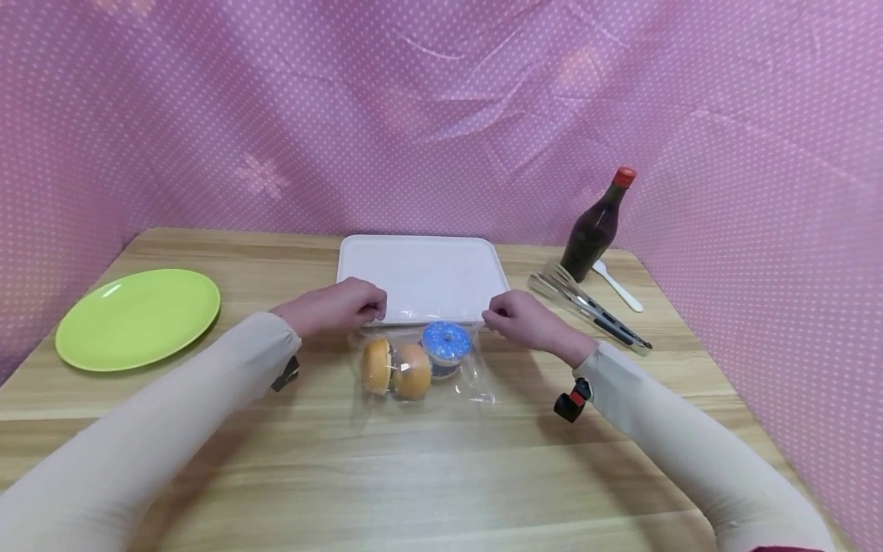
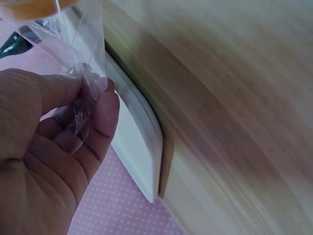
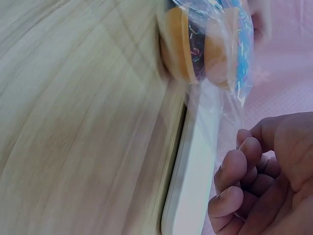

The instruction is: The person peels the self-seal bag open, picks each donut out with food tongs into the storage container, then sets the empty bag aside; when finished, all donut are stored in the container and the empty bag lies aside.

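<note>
L hand (image 1: 341,304) pinching clear plastic bag (image 1: 480,381) at its 10 o'clock, R hand (image 1: 527,318) pinching at 2, hands apart, bag w/ donuts (image 1: 411,372) inside near tbl (image 1: 414,475) ctr, white tray (image 1: 428,268) just past at 12, green plate (image 1: 138,320) approx 9.

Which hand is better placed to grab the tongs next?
Probably the right hand: the tongs lie on its side, while the left hand is across the clear bag. It would likely have to release the bag first.
</note>
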A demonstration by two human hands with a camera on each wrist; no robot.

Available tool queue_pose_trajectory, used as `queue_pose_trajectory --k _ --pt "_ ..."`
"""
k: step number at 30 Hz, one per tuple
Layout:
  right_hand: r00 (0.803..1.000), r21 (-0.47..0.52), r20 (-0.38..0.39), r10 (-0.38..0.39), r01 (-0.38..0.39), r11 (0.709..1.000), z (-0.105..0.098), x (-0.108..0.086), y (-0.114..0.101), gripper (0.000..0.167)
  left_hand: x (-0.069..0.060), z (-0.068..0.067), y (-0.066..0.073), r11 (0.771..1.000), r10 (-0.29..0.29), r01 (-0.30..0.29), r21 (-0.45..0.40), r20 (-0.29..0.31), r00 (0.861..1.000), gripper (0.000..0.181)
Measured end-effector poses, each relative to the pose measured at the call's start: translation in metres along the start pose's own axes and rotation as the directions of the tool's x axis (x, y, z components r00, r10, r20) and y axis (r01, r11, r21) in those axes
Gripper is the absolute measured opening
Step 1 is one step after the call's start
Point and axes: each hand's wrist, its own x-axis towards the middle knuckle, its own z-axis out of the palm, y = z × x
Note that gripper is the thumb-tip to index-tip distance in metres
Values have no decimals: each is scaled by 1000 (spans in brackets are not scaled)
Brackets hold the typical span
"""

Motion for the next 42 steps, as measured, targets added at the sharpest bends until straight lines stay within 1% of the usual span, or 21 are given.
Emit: queue_pose_trajectory --k 6,10,13,18,22,26,28,31,35,38,42 --pt "1000 -4 17 -13 13 1000 -4 -6 9 29 0 0 -5 1000 -1 1 -17 4 1000 22" --pt "999 8 38 1 -1 1000 -6 -9 13 28 -1 0 -6 1000 -11 11 -16 12 1000 22" --pt "999 32 45 8 -10 999 -7 -11 16 28 -1 1 -7 1000 -15 15 -11 11 1000 22" --pt "1000 89 27 -4 2 996 -6 -13 16 33 -1 1 -4 1000 -14 15 -14 5 1000 21" --pt "999 154 40 32 -38 987 -4 -15 14 40 -1 0 -2 999 -27 27 -28 11 1000 20" --pt "991 233 96 94 -114 966 1 -17 14 46 -2 -1 -1 998 -43 43 -39 14 999 22" --pt "986 262 127 107 -138 955 3 -19 14 45 -2 -1 -1 998 -49 50 -41 15 999 23" --pt "982 302 160 97 -143 943 6 -19 14 38 -3 -1 -1 997 -55 56 -45 19 998 23" --pt "984 326 171 56 -110 939 6 -20 14 27 -3 -1 0 997 -59 60 -54 23 998 22" --pt "984 317 176 33 -88 944 4 -21 14 27 -3 -1 0 996 -60 62 -61 28 998 22" --pt "980 295 201 0 -61 954 0 -25 18 29 -3 -1 -1 997 -56 57 -55 28 998 23"
